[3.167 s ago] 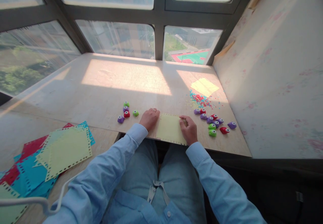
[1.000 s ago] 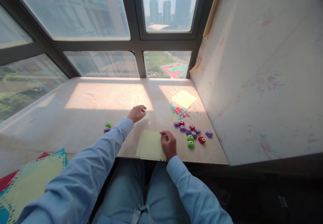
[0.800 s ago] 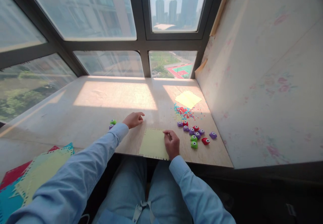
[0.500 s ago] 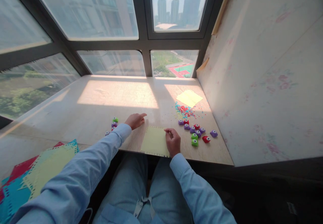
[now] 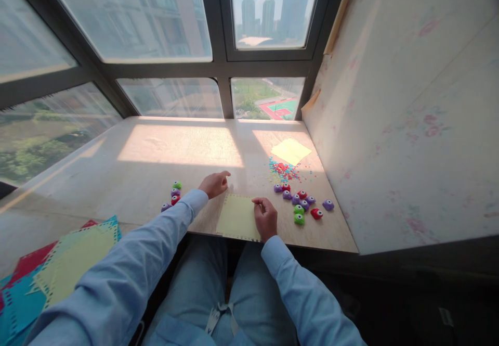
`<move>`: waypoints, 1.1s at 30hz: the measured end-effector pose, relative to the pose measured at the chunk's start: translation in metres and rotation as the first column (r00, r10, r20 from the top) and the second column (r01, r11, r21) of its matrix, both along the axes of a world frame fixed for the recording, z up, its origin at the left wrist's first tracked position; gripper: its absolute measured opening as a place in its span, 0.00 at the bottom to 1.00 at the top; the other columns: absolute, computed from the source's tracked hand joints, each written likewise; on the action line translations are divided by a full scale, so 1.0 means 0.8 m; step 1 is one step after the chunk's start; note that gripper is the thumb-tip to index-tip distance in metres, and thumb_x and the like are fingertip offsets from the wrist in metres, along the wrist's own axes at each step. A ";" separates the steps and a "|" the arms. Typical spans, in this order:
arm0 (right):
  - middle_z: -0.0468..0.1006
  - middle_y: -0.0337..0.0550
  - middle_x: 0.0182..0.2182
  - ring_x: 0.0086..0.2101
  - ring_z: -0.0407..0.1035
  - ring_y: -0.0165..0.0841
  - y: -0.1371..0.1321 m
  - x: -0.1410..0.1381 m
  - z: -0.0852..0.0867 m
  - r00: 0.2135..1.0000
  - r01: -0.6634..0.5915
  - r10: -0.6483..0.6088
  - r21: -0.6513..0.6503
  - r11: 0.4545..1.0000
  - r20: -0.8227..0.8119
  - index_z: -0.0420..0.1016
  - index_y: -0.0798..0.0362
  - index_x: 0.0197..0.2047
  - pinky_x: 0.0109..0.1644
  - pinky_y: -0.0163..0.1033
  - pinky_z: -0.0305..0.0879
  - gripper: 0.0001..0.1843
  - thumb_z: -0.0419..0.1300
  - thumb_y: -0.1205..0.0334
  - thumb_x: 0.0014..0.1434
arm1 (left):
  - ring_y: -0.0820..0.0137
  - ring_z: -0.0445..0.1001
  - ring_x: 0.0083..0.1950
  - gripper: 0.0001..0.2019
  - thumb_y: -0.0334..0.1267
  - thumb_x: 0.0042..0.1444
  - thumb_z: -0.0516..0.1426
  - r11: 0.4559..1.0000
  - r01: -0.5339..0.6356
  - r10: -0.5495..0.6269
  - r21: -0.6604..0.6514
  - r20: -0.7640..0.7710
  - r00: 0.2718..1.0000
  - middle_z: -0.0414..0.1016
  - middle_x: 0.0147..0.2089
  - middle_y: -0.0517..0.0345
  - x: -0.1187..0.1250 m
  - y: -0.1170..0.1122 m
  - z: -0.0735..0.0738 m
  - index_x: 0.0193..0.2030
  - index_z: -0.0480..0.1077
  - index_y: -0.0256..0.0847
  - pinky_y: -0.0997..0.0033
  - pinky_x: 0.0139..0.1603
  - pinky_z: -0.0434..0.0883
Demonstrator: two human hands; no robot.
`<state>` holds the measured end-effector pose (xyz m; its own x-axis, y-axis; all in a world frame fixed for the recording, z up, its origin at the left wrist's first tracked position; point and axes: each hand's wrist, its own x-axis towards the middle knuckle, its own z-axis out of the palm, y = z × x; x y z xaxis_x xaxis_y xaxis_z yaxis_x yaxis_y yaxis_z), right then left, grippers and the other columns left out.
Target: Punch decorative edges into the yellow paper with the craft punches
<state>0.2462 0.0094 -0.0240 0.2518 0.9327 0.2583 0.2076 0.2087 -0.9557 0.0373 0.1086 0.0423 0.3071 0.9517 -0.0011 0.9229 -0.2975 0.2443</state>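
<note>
A pale yellow paper sheet [image 5: 237, 217] with small holes along its edges lies at the table's front edge. My right hand [image 5: 265, 218] is at its right side, fingers curled, with thumb and fingertips closed at the upper right corner. Just beyond the sheet's upper left corner is my left hand [image 5: 215, 184], palm down over the table. Its index finger points out to the right and the other fingers are bent. I see nothing in it, though its underside is hidden. Close to my left forearm stand several eye-shaped craft punches [image 5: 175, 192] in green, purple and red.
More punches [image 5: 303, 204] are grouped right of the sheet. Behind them lie scattered red, blue and yellow paper bits [image 5: 286, 170] and a yellow paper [image 5: 291, 151]. Coloured perforated sheets [image 5: 78, 252] are piled at left. A wall [image 5: 390, 127] bounds the right side, windows the back.
My left hand has moved slightly right and nearer to me, towards the sheet's top edge. My right hand and the sheet stay in place. The view has shifted a little.
</note>
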 end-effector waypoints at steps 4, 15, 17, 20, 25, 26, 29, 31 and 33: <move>0.79 0.43 0.30 0.34 0.72 0.37 -0.001 -0.001 0.002 1.000 0.000 0.000 0.000 1.000 0.002 0.77 0.52 0.34 0.41 0.41 0.68 0.09 0.54 0.64 0.54 | 0.70 0.77 0.37 0.20 0.30 0.53 0.54 0.999 0.024 -0.028 0.030 0.157 0.987 0.79 0.36 0.58 0.043 0.011 0.011 0.54 0.67 0.39 0.71 0.40 0.72; 0.79 0.45 0.32 0.37 0.73 0.38 0.003 -0.004 -0.001 0.998 -0.009 0.005 0.058 0.998 0.070 0.74 0.51 0.33 0.45 0.42 0.68 0.11 0.51 0.70 0.52 | 0.70 0.78 0.38 0.20 0.23 0.46 0.56 0.982 0.173 -0.072 -0.070 0.714 0.697 0.80 0.38 0.53 0.187 0.063 0.003 0.49 0.67 0.35 0.69 0.41 0.75; 0.79 0.46 0.32 0.37 0.73 0.38 0.004 -0.005 -0.003 0.996 -0.009 0.002 0.071 0.997 0.091 0.74 0.51 0.33 0.45 0.43 0.69 0.12 0.51 0.70 0.52 | 0.70 0.78 0.36 0.19 0.23 0.46 0.56 0.985 0.161 -0.069 -0.064 0.706 0.705 0.80 0.36 0.54 0.192 0.070 0.001 0.47 0.68 0.35 0.68 0.41 0.74; 0.79 0.47 0.32 0.37 0.73 0.39 0.005 -0.007 -0.003 0.994 -0.008 -0.002 0.091 0.996 0.109 0.75 0.52 0.33 0.45 0.43 0.69 0.12 0.50 0.71 0.51 | 0.71 0.76 0.34 0.17 0.24 0.47 0.56 0.989 0.138 -0.062 -0.056 0.689 0.722 0.78 0.34 0.56 0.191 0.077 0.000 0.46 0.69 0.35 0.70 0.39 0.73; 0.79 0.45 0.31 0.37 0.73 0.37 0.004 -0.006 0.000 0.994 0.001 -0.010 0.077 0.997 0.105 0.75 0.50 0.32 0.45 0.42 0.69 0.12 0.51 0.71 0.51 | 0.71 0.74 0.33 0.12 0.34 0.51 0.58 0.995 0.094 -0.045 -0.041 0.646 0.762 0.76 0.31 0.59 0.172 0.076 0.004 0.44 0.71 0.36 0.68 0.39 0.73; 0.79 0.44 0.32 0.37 0.73 0.37 0.004 -0.006 0.001 0.996 0.004 -0.010 0.065 0.998 0.088 0.75 0.50 0.32 0.45 0.42 0.70 0.12 0.51 0.71 0.51 | 0.70 0.73 0.33 0.12 0.35 0.51 0.58 0.996 0.083 -0.037 -0.042 0.637 0.770 0.76 0.31 0.58 0.166 0.074 0.004 0.43 0.72 0.37 0.68 0.39 0.73; 0.80 0.44 0.32 0.35 0.74 0.36 0.003 -0.003 0.001 0.999 0.038 -0.038 0.003 0.999 -0.016 0.76 0.51 0.33 0.43 0.41 0.70 0.11 0.52 0.68 0.52 | 0.69 0.74 0.35 0.10 0.35 0.51 0.57 0.997 0.048 -0.004 -0.055 0.616 0.788 0.77 0.33 0.56 0.141 0.063 0.001 0.41 0.73 0.37 0.66 0.41 0.73; 0.80 0.44 0.32 0.34 0.74 0.35 0.002 -0.001 0.002 0.992 0.074 -0.078 -0.045 0.996 -0.102 0.76 0.52 0.34 0.42 0.40 0.71 0.10 0.53 0.66 0.52 | 0.68 0.75 0.36 0.10 0.37 0.52 0.57 0.998 0.021 0.024 -0.067 0.604 0.797 0.78 0.34 0.55 0.122 0.051 -0.002 0.41 0.73 0.37 0.66 0.42 0.74; 0.81 0.44 0.32 0.34 0.74 0.35 0.002 0.000 0.003 0.981 0.094 -0.105 -0.076 0.993 -0.164 0.76 0.52 0.34 0.41 0.39 0.71 0.10 0.53 0.64 0.53 | 0.68 0.76 0.37 0.10 0.39 0.53 0.57 0.997 0.000 0.048 -0.079 0.593 0.803 0.79 0.35 0.54 0.104 0.036 -0.006 0.40 0.73 0.38 0.65 0.43 0.75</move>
<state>0.2464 0.0112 -0.0213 0.3787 0.9146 0.1418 0.0604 0.1284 -0.9899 0.1208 0.1372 0.0371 0.2470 0.9632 0.1059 0.5962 -0.2371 0.7670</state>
